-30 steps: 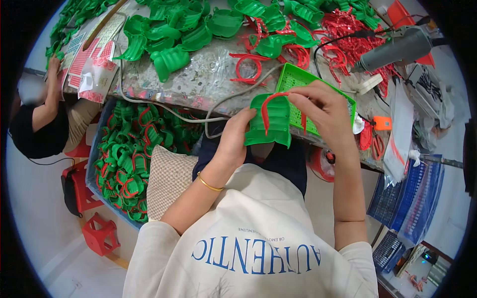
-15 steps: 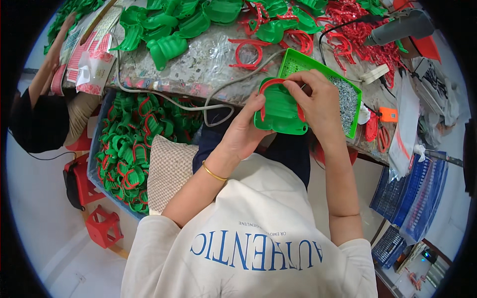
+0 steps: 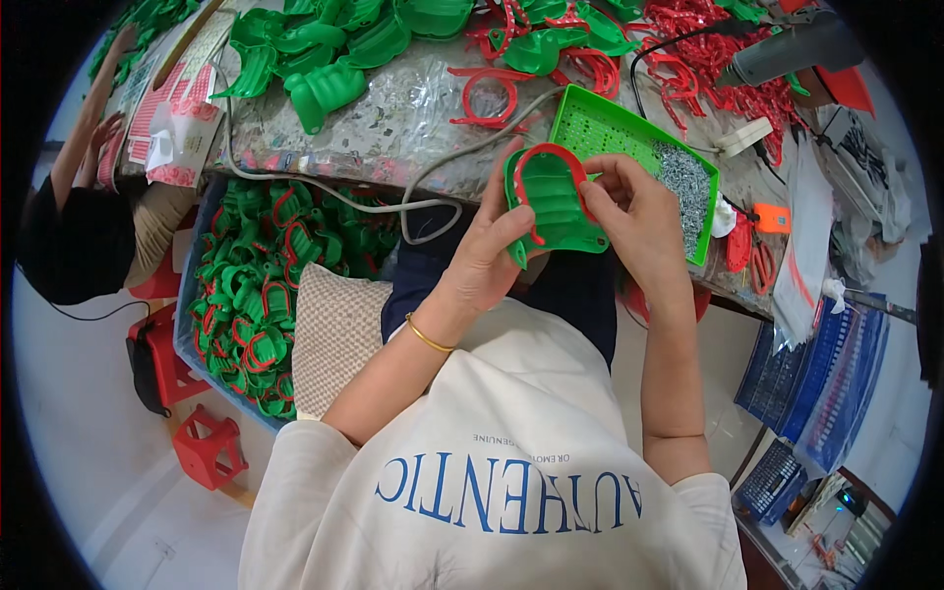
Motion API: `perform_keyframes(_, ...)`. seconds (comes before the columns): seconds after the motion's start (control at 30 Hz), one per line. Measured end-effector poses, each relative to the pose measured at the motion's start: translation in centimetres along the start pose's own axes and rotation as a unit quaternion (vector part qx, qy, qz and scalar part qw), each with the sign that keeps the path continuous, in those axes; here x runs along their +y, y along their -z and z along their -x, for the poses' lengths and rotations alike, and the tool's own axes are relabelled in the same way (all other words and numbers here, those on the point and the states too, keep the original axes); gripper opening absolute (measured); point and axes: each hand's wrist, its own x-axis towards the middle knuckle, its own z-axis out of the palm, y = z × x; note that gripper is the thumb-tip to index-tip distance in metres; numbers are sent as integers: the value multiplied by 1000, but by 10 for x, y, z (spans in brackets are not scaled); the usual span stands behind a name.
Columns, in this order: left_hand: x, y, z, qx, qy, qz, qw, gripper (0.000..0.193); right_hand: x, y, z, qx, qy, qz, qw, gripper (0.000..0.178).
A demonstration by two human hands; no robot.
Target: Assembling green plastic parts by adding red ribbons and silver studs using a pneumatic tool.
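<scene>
My left hand is closed round the left side of a ribbed green plastic shell, held up above my lap at the table's front edge. Its thumb lies over the left end of a red U-shaped plastic band that arches across the shell. My right hand pinches the band's right side between thumb and fingers; the fingertips partly hide that spot. Just beyond my right hand, a bright green tray with small metal parts rests on the table.
More green shells and red bands lie on the worn table. At my left stands a blue bin of green-and-red pieces. A grey cable hangs over the edge; scissors lie right. A co-worker's arm reaches in far left.
The shell has tilted, and the red band stands more raised and slanted across it. My left thumb has come down onto the band's left end; my right hand has shifted slightly down and right.
</scene>
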Motion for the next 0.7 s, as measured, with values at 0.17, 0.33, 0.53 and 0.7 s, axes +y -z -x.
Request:
perform_keyframes(0.17,-2,2,4,-16,18,47,999,84,5,-3,0,-1,-15,-27,1000,17)
perform_keyframes(0.33,-6,7,2,-23,1,55,998,84,12,-6,-1,-9,-49,-129,990,15)
perform_keyframes(0.53,-6,5,2,-14,-21,47,999,89,16,-3,-1,-24,-58,-148,987,14)
perform_keyframes(0.7,-5,4,4,-16,-25,31,999,95,18,-7,3,-26,-73,-179,981,16)
